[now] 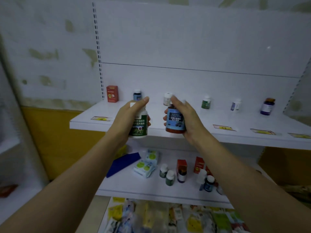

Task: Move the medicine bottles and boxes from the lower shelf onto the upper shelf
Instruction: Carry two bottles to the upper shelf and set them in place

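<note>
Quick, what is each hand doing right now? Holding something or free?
Left hand: holding the green-label bottle, in front of the upper shelf.
Right hand: holding the blue-label bottle, beside the other.

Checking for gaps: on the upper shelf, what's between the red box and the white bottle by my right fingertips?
A blue-labelled bottle, seen in the head view.

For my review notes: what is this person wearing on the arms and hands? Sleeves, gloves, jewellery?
Nothing visible. The left hand and right hand are ungloved; the left forearm and right forearm are bare to the frame edge, no sleeve in view; no watch, bracelet or ring shows.
</note>
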Action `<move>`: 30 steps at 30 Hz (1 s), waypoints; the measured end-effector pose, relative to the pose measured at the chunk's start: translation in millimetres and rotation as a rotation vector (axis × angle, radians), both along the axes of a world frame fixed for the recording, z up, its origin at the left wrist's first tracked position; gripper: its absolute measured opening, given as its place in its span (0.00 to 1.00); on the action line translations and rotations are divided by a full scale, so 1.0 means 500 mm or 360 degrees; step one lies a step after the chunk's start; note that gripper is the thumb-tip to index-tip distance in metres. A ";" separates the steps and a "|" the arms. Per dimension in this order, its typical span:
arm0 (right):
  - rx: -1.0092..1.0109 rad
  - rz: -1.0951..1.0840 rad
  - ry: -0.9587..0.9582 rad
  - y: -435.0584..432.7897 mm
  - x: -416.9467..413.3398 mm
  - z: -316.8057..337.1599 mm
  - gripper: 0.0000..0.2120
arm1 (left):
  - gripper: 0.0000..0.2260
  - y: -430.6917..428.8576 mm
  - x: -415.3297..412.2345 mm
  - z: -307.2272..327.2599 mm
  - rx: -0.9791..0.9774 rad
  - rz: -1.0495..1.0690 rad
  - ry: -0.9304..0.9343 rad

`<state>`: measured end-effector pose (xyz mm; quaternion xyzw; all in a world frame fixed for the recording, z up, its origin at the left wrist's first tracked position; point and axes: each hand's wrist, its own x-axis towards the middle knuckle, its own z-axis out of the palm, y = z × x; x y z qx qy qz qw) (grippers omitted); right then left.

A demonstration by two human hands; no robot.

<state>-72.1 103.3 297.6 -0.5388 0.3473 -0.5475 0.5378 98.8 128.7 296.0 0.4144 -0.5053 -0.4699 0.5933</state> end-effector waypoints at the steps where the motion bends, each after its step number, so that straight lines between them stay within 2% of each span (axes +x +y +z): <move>1: -0.0021 0.0011 0.0018 -0.015 0.014 -0.001 0.13 | 0.13 -0.011 0.012 -0.003 0.0005 0.0012 0.0003; 11: -0.0023 0.0043 0.0264 -0.269 0.107 -0.022 0.21 | 0.15 -0.223 0.111 -0.012 0.0027 0.0079 -0.0018; 20: -0.0016 -0.0042 0.0429 -0.542 0.168 -0.032 0.20 | 0.13 -0.458 0.177 -0.023 0.0095 0.0193 -0.0128; 24: 0.0040 -0.0028 0.0638 -0.612 0.192 -0.064 0.23 | 0.13 -0.527 0.207 -0.032 0.0127 0.0187 -0.0143; 30: 0.0139 -0.0291 0.0899 -0.694 0.216 -0.105 0.29 | 0.12 -0.610 0.241 -0.040 0.0139 0.0104 -0.0177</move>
